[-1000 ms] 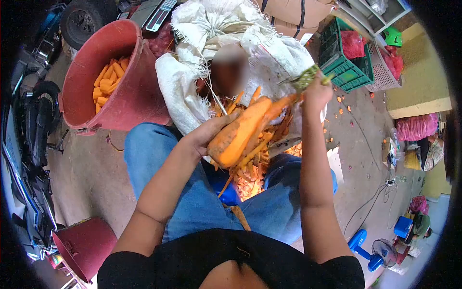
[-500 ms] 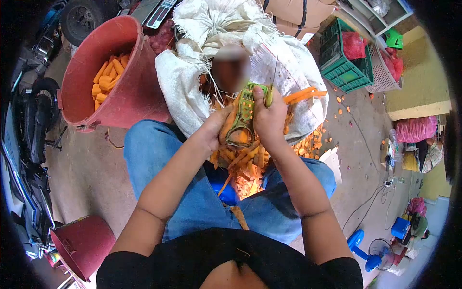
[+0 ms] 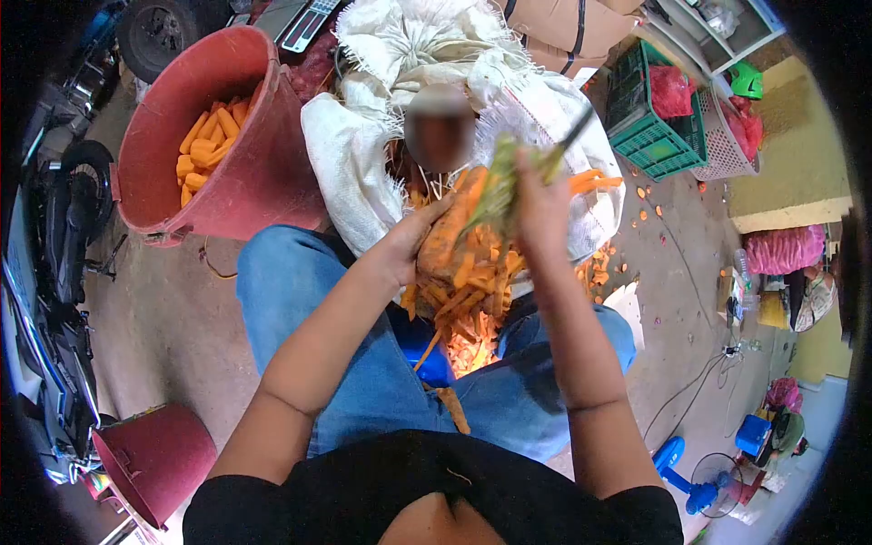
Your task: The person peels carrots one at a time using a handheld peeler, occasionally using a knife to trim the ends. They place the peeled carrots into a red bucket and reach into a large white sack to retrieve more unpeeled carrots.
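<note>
My left hand (image 3: pixel 411 243) grips a thick orange carrot (image 3: pixel 445 238) between my knees, its surface partly scraped and partly brown. Just right of it, my right hand (image 3: pixel 542 211) is closed around a green peeler (image 3: pixel 500 186), smeared by motion. A dark blade (image 3: pixel 579 127) sticks out up and right from the same hand. Long carrot peelings (image 3: pixel 472 295) hang in a heap below the carrot, over a blue container (image 3: pixel 422 350). Behind both hands stands an open white woven sack (image 3: pixel 331 154), with orange strips (image 3: pixel 595 182) lying on its right side.
A large red tub (image 3: pixel 263 173) with peeled carrots (image 3: pixel 209 141) stands at left. A smaller dark red bucket (image 3: pixel 168 463) lies lower left, near a motorbike (image 3: pixel 77 218). Green crates (image 3: pixel 668 150) are at upper right. Carrot scraps (image 3: pixel 595 268) litter the floor; a blue fan (image 3: pixel 699 495) stands lower right.
My right hand has moved right and slightly up with the green peeler, off the carrot's top, uncovering more of the carrot. My left hand keeps hold of the carrot.
</note>
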A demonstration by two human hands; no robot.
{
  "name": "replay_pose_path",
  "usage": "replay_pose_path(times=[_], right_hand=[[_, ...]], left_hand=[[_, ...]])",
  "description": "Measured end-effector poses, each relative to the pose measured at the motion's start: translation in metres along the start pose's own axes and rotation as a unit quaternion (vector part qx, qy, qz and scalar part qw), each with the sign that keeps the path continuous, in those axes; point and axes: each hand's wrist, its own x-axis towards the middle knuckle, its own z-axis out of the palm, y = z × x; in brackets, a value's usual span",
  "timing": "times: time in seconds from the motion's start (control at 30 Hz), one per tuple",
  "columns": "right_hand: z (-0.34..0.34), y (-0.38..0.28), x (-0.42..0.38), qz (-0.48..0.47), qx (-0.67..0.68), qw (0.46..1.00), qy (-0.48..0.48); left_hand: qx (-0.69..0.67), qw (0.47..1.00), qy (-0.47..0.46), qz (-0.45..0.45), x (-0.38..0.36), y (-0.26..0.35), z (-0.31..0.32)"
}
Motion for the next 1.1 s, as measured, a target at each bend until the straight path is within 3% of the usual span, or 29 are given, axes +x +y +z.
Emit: replay_pose_path(times=[0.03, 0.1, 0.17, 0.27, 0.3, 0.37, 0.4, 0.43, 0.47, 0.5, 0.57, 0.63, 0.7, 0.77, 0.83, 0.9, 0.93, 1.03, 1.1], right_hand=[[0.008, -0.001, -0.012, -0.070, -0.045, 0.996, -0.042], [0.014, -0.010, -0.021, -0.084, -0.071, 0.993, -0.050], [0.012, -0.009, -0.019, -0.097, -0.095, 0.989, -0.059], [-0.012, 0.018, 0.026, -0.068, -0.203, 0.974, 0.068], [-0.027, 0.029, 0.045, -0.047, -0.240, 0.961, 0.125], [-0.050, 0.040, 0.065, -0.094, -0.198, 0.947, 0.236], [-0.052, 0.040, 0.065, -0.093, -0.197, 0.947, 0.237], [-0.055, 0.039, 0.066, -0.029, -0.087, 0.970, 0.227], [-0.057, 0.037, 0.066, 0.035, 0.025, 0.976, 0.214], [-0.050, 0.028, 0.057, 0.050, 0.040, 0.981, 0.184], [-0.028, 0.008, 0.031, 0.090, 0.041, 0.989, 0.109], [-0.008, 0.002, 0.003, 0.004, 0.081, 0.997, 0.014], [0.002, -0.011, -0.015, -0.078, -0.096, 0.992, -0.034], [0.007, -0.009, -0.017, -0.083, -0.094, 0.992, -0.032], [0.007, -0.001, -0.012, -0.088, -0.090, 0.992, -0.032], [-0.006, 0.016, 0.015, -0.075, -0.150, 0.985, 0.042], [-0.018, 0.029, 0.035, -0.041, -0.158, 0.982, 0.097], [-0.052, 0.031, 0.062, 0.017, -0.177, 0.958, 0.224], [-0.055, 0.031, 0.061, 0.043, -0.106, 0.972, 0.206]], left_hand=[[0.001, 1.000, 0.000, -0.001, 0.000, -0.001, 0.004], [0.086, 0.990, 0.100, 0.045, 0.001, -0.003, 0.009], [0.102, 0.987, 0.113, 0.045, -0.002, -0.005, 0.008], [0.223, 0.970, -0.007, -0.098, -0.014, -0.004, 0.013], [0.224, 0.970, -0.009, -0.098, -0.017, -0.008, 0.016], [0.268, 0.961, 0.015, -0.065, -0.023, -0.012, 0.022], [0.240, 0.969, 0.046, -0.047, -0.028, -0.010, 0.034], [0.240, 0.969, 0.045, -0.048, -0.025, -0.007, 0.029], [0.150, 0.988, -0.012, -0.038, -0.019, -0.003, 0.019], [0.057, 0.996, -0.069, -0.027, -0.012, 0.000, 0.010], [0.049, 0.998, -0.042, 0.009, 0.000, 0.000, 0.005], [-0.002, 1.000, -0.014, 0.002, 0.006, 0.000, 0.002], [0.011, 1.000, -0.018, -0.017, 0.008, -0.001, -0.002], [0.060, 0.995, 0.065, 0.045, 0.000, -0.005, 0.014], [0.087, 0.992, 0.077, 0.040, 0.000, -0.004, 0.004], [0.161, 0.973, -0.135, -0.090, -0.005, -0.001, -0.003], [0.196, 0.972, -0.054, -0.121, -0.014, -0.005, 0.009], [0.228, 0.970, 0.026, -0.079, -0.021, -0.015, 0.020], [0.179, 0.982, 0.035, -0.057, -0.021, -0.010, 0.021]])
